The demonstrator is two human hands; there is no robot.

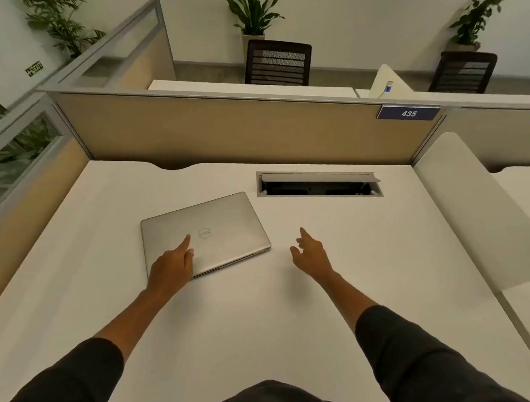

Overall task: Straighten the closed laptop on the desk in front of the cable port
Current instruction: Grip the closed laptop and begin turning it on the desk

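A closed silver laptop (225,220) lies skewed on the white desk (262,321), its right side turned away from me, left of and nearer than the open cable port (319,188). My left hand (173,265) reaches over the laptop's near left part, index finger stretched toward the round logo, holding nothing. My right hand (312,253) hovers over bare desk just right of the laptop's near right corner, fingers apart, not touching the laptop.
A tan partition (225,127) with a blue "435" plate (408,113) backs the desk. A white divider (468,205) bounds the right side. Beyond the partition stand black mesh chairs (278,63) and potted plants (252,13).
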